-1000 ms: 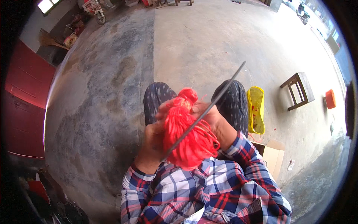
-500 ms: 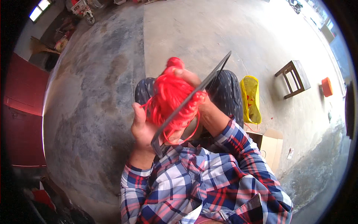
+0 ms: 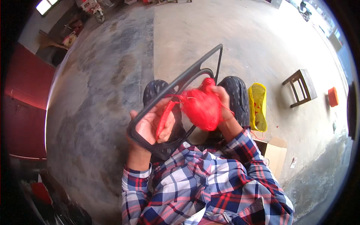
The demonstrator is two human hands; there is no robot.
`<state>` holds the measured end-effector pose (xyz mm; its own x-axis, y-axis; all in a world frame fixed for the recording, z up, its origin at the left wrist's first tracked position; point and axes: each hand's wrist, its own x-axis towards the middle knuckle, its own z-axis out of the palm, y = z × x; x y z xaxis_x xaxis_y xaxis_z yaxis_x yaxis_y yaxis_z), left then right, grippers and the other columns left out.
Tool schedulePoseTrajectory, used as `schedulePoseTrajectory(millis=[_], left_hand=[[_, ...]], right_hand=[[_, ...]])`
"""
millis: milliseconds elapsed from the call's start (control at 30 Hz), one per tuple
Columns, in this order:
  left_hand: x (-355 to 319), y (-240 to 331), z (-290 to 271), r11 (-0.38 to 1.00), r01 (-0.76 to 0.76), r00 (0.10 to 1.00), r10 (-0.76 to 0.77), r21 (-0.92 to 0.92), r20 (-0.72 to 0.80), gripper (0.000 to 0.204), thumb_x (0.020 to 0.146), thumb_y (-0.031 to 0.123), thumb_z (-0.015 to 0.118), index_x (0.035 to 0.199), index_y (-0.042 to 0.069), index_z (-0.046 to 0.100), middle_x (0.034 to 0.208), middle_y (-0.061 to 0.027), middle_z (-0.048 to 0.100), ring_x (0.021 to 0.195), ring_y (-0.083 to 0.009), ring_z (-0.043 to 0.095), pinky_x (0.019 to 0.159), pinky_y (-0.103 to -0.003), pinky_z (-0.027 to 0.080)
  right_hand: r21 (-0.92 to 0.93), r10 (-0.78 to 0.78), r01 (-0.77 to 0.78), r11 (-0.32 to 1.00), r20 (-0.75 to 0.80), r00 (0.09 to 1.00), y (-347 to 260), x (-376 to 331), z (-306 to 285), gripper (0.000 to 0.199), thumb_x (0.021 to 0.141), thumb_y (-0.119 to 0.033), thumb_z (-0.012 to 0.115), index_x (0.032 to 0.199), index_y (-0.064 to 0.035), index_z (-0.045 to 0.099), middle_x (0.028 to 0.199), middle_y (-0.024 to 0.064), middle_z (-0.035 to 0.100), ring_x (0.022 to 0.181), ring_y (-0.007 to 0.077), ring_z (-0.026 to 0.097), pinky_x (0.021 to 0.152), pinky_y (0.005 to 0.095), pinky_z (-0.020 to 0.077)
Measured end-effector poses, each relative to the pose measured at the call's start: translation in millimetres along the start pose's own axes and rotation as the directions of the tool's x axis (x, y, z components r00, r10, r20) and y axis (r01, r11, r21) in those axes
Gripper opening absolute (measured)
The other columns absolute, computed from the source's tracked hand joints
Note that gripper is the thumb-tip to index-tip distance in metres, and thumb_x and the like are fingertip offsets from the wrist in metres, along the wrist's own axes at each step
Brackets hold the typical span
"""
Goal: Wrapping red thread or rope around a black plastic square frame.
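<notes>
A black rectangular frame point(image 3: 180, 78) with a curved inner bar stands tilted over my lap. Red cord is wound in tight turns point(image 3: 165, 119) along part of it. The fingers of my left hand point(image 3: 150, 125) are curled round this wound part, the palm behind the frame's outer edge. To the right, a loose bundle of red cord point(image 3: 202, 110), smeared by motion, is gripped in my right hand point(image 3: 224, 101). Strands run from the bundle to the wound turns. Some right fingers are hidden behind the bundle.
Beside my right knee lies an open yellow bag point(image 3: 257, 107) with red bits inside. Below it is an open cardboard box point(image 3: 275, 153). A wooden stool point(image 3: 302, 88) and an orange-red object point(image 3: 332, 96) are farther right. Dark red panels point(image 3: 28, 101) line the left side.
My right hand has carried the cord bundle rightward and away from the left hand. The frame has turned, so its opening and the wound cord show more. My left fingers have curled in.
</notes>
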<state>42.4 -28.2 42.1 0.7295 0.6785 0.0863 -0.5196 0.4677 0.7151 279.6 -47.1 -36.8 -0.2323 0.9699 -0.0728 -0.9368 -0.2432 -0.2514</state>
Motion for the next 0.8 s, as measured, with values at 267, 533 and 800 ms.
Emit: schedulePoseTrajectory(millis=[267,533,800], left_hand=[[-8,14,-45,0.986,-0.166,0.986,0.166,-0.009,-0.023,0.045,0.093,0.023,0.058,0.133,0.009,0.045,0.073,-0.0111,0.047,0.044,-0.0146,0.044,0.030,-0.024,0.032],[-24,26,-65,0.969,-0.246,0.963,0.246,0.015,-0.106,0.054,0.094,0.020,0.056,0.142,0.016,0.031,0.072,-0.0098,0.047,0.043,-0.0148,0.044,0.030,-0.026,0.034],[-20,14,-52,0.976,-0.219,0.972,0.216,-0.014,-0.097,0.045,0.094,0.023,0.055,0.134,0.005,0.044,0.080,-0.0135,0.054,0.047,-0.0153,0.045,0.032,-0.027,0.034]], right_hand=[[0.053,-0.269,0.283,0.958,0.511,0.816,-47,-43,60,0.053,0.100,-0.049,0.031,0.119,-0.0012,0.044,0.058,0.0044,0.053,0.041,0.0161,0.049,0.071,0.0371,0.0444],[-0.313,-0.410,0.504,0.805,0.321,0.854,-17,-75,72,0.052,0.099,-0.048,0.033,0.118,-0.0014,0.046,0.056,0.0055,0.049,0.044,0.0182,0.046,0.069,0.0435,0.0444],[-0.238,-0.400,0.389,0.890,0.001,0.916,-12,-32,63,0.050,0.086,-0.015,0.058,0.133,-0.0072,0.042,0.121,0.0156,0.057,0.113,0.0293,0.057,0.098,0.0451,0.0452]])
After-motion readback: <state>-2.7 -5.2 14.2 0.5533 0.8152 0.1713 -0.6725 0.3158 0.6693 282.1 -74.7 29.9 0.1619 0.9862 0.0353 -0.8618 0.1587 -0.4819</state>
